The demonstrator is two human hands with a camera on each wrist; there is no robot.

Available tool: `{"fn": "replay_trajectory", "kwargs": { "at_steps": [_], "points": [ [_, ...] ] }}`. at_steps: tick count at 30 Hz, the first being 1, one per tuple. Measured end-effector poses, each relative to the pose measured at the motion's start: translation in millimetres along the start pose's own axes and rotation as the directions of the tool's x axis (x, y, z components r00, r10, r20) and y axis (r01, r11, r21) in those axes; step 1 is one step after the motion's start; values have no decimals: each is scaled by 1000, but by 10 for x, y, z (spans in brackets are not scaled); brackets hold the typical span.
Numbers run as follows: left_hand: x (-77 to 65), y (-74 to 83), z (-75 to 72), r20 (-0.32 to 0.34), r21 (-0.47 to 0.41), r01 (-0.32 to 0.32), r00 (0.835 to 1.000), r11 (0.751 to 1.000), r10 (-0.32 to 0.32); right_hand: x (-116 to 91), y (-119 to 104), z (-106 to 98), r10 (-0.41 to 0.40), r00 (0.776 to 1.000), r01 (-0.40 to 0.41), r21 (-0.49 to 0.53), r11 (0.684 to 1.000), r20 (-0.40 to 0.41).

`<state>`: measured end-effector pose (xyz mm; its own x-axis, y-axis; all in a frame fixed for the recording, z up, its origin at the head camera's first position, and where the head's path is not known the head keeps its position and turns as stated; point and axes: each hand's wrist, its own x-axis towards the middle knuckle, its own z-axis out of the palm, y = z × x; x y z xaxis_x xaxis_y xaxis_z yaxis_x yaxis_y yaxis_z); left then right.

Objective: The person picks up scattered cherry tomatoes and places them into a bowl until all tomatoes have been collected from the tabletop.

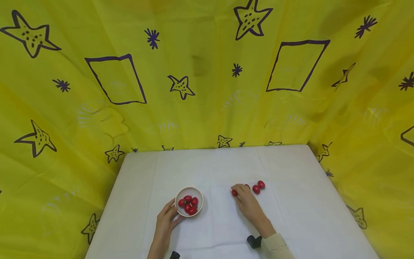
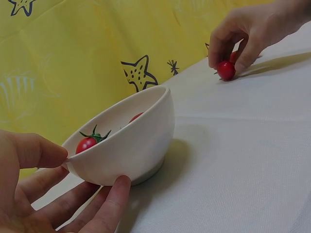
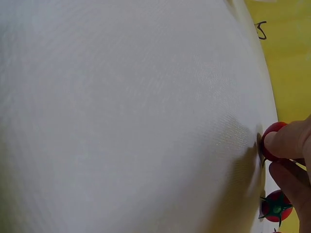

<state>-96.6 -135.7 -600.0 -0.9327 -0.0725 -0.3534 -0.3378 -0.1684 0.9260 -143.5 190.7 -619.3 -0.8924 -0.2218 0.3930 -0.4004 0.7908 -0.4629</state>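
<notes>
- Two hands are at work: the left hand (image 1: 168,217) holds the bowl (image 2: 131,150), fingers at its rim and against its outer side, while the right hand (image 1: 247,204), well to the right of the bowl, pinches a cherry tomato (image 2: 226,71) between narrowed fingertips
- Smooth and round, that fruit could slip free if the pinch is light or off centre; too hard a squeeze might split the skin
- A half-hidden tomato (image 1: 247,186) sits just beside the right hand, on the side away from the bowl, and a stray knuckle could send it rolling
- Farther right of the bowl, two loose tomatoes (image 1: 256,189) lie close together, so touching one may well nudge the other
- The bowl appears to rest on the white cloth (image 1: 220,226); pressure on its rim from the left hand might tip it and spill the contents
- Inside the bowl at least five red tomatoes (image 1: 188,207) lie bunched at the bottom, and anything landing hard on them could bounce out
</notes>
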Motion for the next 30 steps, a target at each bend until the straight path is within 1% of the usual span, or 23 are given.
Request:
{"fn": "replay_trajectory", "kwargs": {
  "at_steps": [4, 15, 21, 27, 30],
  "points": [
    [0, -10, -7, 5, 0, -2, 1000, 1000, 2, -2, -10, 18, 9, 1000, -9, 10, 1000, 14],
    [8, -11, -1, -2, 1, 2, 1000, 1000, -2, -2, -52, 38, 93, 992, -98, 57, 994, 86],
    [15, -18, -2, -7, 2, -2, 1000, 1000, 2, 11, -94, 35, 133, 986, -142, 80, 987, 103],
    [16, -20, -3, -13, 6, 5, 1000, 1000, -5, 68, -212, 1, 138, 984, -152, 130, 980, 115],
    [24, -18, -2, -17, 6, 10, 1000, 1000, -10, 108, -285, -3, 122, 986, -136, 133, 982, 113]
  ]
}}
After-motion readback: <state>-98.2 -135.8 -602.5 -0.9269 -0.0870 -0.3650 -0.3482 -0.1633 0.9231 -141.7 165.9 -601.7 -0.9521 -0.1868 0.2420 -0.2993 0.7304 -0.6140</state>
